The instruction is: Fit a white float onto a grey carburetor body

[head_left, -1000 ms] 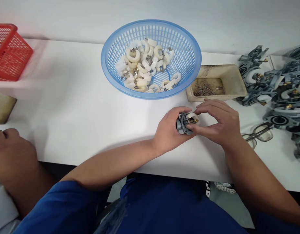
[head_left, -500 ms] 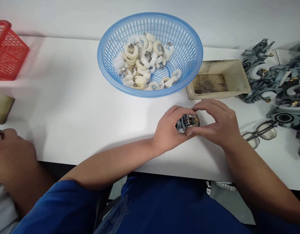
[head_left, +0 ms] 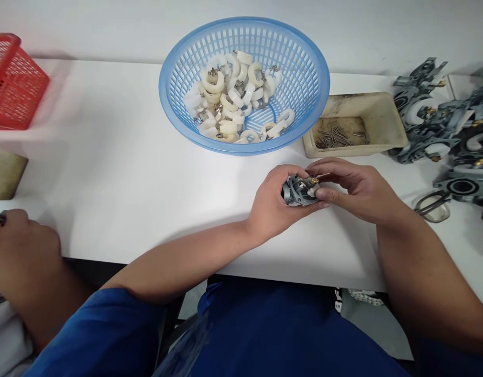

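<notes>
My left hand (head_left: 271, 201) grips a small grey metal carburetor body (head_left: 297, 190) with a white plastic float seated in it, held just above the white table (head_left: 119, 173). My right hand (head_left: 357, 189) pinches the same part from the right; thumb and forefinger hold a thin metal pin at its brass fitting. A blue plastic basket (head_left: 306, 104) behind the hands holds several white horseshoe-shaped floats (head_left: 229, 102). A beige tray (head_left: 377, 118) with several metal pins (head_left: 336, 137) stands just right of the basket.
A pile of grey carburetor bodies (head_left: 449, 131) fills the right end of the table, with pliers (head_left: 432, 203) in front of it. A red basket (head_left: 13, 78) stands at far left. Another person's hand (head_left: 17, 246) rests at the lower left edge.
My right hand has shifted so that its fingers pinch a pin at the part's top right. The part sits slightly higher and turned. The view moved a little left.
</notes>
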`<state>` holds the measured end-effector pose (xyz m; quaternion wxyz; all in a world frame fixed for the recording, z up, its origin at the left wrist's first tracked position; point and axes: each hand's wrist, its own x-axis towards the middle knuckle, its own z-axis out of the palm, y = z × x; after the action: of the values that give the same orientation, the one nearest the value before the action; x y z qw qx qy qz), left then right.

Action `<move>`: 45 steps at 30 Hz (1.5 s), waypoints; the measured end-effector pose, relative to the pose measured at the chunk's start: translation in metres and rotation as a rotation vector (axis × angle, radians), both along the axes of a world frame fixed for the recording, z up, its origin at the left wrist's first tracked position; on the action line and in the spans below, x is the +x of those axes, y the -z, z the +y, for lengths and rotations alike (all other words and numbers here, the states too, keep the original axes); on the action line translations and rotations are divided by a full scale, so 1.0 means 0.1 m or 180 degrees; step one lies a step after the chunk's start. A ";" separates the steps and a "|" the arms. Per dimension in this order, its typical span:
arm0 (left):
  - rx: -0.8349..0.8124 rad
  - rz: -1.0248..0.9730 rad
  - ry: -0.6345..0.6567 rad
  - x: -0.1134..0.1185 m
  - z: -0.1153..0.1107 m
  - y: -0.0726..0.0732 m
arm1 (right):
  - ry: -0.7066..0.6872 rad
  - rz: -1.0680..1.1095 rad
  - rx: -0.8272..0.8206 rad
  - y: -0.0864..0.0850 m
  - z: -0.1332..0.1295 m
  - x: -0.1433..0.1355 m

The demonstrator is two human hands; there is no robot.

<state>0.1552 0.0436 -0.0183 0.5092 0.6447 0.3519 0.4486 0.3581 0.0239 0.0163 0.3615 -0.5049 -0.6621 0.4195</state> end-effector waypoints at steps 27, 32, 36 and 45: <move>0.0879 0.0356 0.0784 -0.10 0.05 0.05 | 0.0216 -0.0021 0.0207 0.05 0.05 0.23; 0.0781 0.0371 0.0610 -0.09 0.08 0.05 | 0.0116 0.0488 -0.0017 0.06 0.06 0.15; 0.0751 0.0428 0.0586 -0.08 0.07 0.04 | 0.0002 0.0648 -0.0277 0.11 0.10 0.14; 0.0634 0.0695 0.0082 -0.09 0.05 0.00 | 0.0065 0.0097 0.0042 0.00 0.03 0.19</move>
<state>0.1463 0.0486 -0.0188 0.4072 0.7414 0.3505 0.4020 0.3767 0.0271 0.0164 0.3791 -0.5028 -0.6541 0.4190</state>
